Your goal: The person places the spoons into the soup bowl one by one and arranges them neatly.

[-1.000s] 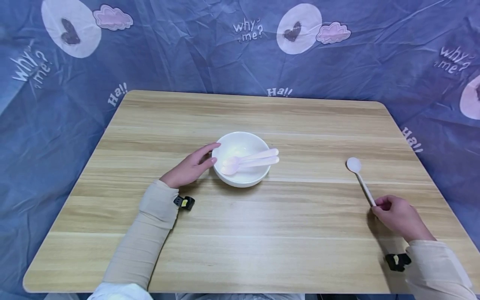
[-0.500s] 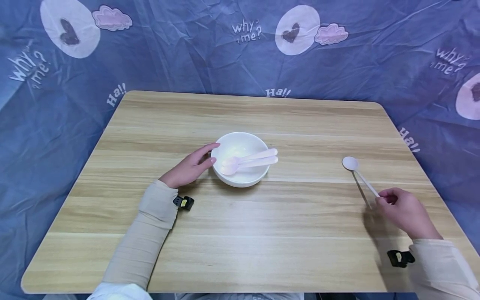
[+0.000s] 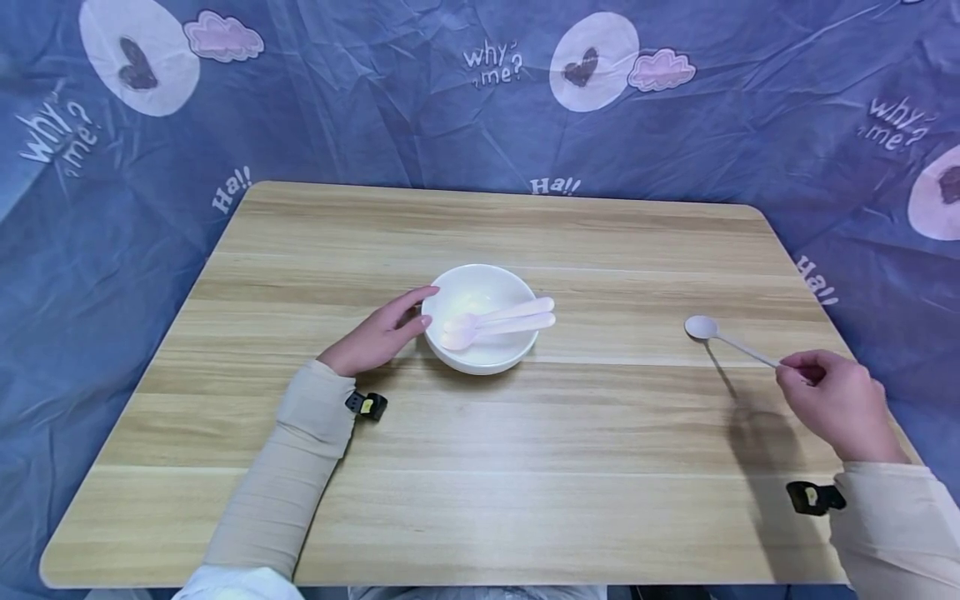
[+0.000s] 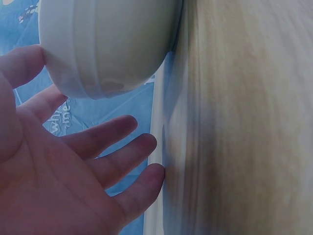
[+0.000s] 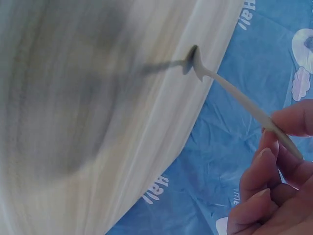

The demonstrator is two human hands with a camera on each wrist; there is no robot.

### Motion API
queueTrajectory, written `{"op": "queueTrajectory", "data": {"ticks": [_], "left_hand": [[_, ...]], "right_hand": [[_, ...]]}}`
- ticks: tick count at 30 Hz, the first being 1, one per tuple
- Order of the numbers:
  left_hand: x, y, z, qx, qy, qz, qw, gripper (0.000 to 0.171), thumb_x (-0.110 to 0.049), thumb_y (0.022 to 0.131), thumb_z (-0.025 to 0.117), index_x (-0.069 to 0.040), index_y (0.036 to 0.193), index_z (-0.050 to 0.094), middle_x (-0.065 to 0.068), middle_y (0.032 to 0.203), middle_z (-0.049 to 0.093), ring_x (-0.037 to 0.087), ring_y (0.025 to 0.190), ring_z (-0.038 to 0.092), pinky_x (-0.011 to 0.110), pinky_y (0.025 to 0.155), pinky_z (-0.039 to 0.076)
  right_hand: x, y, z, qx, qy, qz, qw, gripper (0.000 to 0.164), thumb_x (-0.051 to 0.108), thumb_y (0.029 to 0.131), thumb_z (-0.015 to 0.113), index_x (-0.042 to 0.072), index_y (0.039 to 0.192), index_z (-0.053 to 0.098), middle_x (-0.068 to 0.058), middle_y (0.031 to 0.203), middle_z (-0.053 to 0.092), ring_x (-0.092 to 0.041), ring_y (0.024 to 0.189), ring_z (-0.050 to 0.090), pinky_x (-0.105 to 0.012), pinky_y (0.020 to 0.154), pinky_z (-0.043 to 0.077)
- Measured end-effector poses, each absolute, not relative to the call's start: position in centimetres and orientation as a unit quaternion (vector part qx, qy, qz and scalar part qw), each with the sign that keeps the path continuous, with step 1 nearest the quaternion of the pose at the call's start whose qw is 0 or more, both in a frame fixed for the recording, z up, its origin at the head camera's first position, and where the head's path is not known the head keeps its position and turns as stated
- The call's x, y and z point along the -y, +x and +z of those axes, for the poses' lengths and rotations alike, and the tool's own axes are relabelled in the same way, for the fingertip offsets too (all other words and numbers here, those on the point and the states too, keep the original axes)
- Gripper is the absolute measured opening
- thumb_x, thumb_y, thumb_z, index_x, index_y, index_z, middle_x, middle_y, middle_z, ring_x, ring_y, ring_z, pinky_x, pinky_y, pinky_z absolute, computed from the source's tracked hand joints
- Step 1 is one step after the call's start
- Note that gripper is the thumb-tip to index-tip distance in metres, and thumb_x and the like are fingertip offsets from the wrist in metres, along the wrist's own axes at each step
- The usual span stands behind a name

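Observation:
A white bowl sits mid-table, holding two pale pink spoons whose handles stick out over its right rim. On its left side my left hand touches the rim with thumb and index finger. The left wrist view shows the other fingers of that hand loosely spread below the bowl's wall. At the right, my right hand pinches a white spoon by its handle end. The handle slants up towards my fingers, while the spoon's head is low over the table, touching or nearly so.
All of this is on a wood-grain table with rounded corners. A blue printed cloth hangs behind and beside it. Black wrist cameras are worn on both wrists. The right hand casts a shadow on the tabletop.
My right hand has lifted the spoon's handle off the table and moved right and up, while the spoon's head stays about in place. The left hand and bowl have not moved.

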State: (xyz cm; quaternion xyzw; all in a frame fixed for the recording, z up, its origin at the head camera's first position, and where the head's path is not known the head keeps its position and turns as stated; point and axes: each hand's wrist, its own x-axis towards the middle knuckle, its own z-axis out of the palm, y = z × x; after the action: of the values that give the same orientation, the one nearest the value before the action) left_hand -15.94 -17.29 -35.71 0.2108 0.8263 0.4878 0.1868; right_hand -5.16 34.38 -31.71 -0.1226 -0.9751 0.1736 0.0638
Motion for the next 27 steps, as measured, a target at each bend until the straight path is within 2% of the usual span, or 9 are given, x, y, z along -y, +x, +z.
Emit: {"op": "queueTrajectory", "data": {"ticks": [7, 11, 14, 17, 21, 27], "left_hand": [[17.8, -17.1, -38.3, -0.827, 0.212, 0.489, 0.178, 0.051, -0.034, 0.100, 0.044, -0.025, 0.148, 0.028, -0.001, 0.155, 0.023, 0.020, 0.141, 0.023, 0.043, 0.114, 0.025], [18.0, -17.4, -38.7, -0.828, 0.218, 0.488, 0.171, 0.051, -0.037, 0.100, 0.044, -0.028, 0.148, 0.029, -0.003, 0.154, 0.024, 0.018, 0.141, 0.024, 0.043, 0.114, 0.026], [18.0, -17.3, -38.8, -0.829, 0.220, 0.487, 0.166, 0.050, -0.037, 0.100, 0.044, -0.028, 0.147, 0.030, -0.004, 0.154, 0.025, 0.017, 0.141, 0.024, 0.042, 0.114, 0.025], [17.9, -17.3, -38.7, -0.830, 0.221, 0.485, 0.166, 0.051, -0.039, 0.100, 0.044, -0.028, 0.147, 0.030, -0.004, 0.154, 0.025, 0.017, 0.141, 0.024, 0.042, 0.114, 0.025], [17.9, -17.3, -38.7, -0.830, 0.221, 0.484, 0.168, 0.052, -0.041, 0.099, 0.043, -0.028, 0.148, 0.029, -0.003, 0.154, 0.025, 0.017, 0.141, 0.023, 0.042, 0.114, 0.025], [17.9, -17.3, -38.8, -0.832, 0.219, 0.482, 0.168, 0.053, -0.044, 0.099, 0.043, -0.029, 0.147, 0.029, -0.003, 0.154, 0.024, 0.016, 0.141, 0.022, 0.041, 0.115, 0.024]], "right_hand": [[-34.4, -5.7, -31.0, 0.966, -0.151, 0.184, 0.103, 0.026, 0.025, 0.088, 0.055, 0.003, 0.098, 0.065, 0.036, 0.060, 0.040, 0.011, 0.056, 0.037, -0.026, 0.059, 0.030], [-34.1, -6.2, -30.8, 0.958, -0.166, 0.198, 0.123, 0.026, 0.027, 0.089, 0.054, 0.005, 0.097, 0.065, 0.041, 0.058, 0.038, 0.011, 0.055, 0.037, -0.026, 0.058, 0.030], [-33.9, -6.6, -30.8, 0.951, -0.175, 0.213, 0.140, 0.019, 0.028, 0.088, 0.056, 0.011, 0.090, 0.064, 0.041, 0.057, 0.039, 0.012, 0.054, 0.038, -0.025, 0.060, 0.030], [-33.5, -6.9, -30.9, 0.940, -0.196, 0.231, 0.157, 0.008, 0.028, 0.086, 0.057, 0.024, 0.081, 0.061, 0.038, 0.055, 0.041, 0.012, 0.054, 0.039, -0.023, 0.060, 0.028], [-33.1, -7.4, -31.0, 0.923, -0.230, 0.251, 0.181, 0.014, 0.029, 0.085, 0.058, 0.038, 0.076, 0.054, 0.035, 0.053, 0.041, 0.011, 0.055, 0.040, -0.020, 0.062, 0.028], [-32.6, -8.1, -31.2, 0.904, -0.243, 0.277, 0.219, 0.014, 0.029, 0.085, 0.059, 0.039, 0.076, 0.054, 0.036, 0.055, 0.041, 0.012, 0.058, 0.040, -0.017, 0.069, 0.027]]}}
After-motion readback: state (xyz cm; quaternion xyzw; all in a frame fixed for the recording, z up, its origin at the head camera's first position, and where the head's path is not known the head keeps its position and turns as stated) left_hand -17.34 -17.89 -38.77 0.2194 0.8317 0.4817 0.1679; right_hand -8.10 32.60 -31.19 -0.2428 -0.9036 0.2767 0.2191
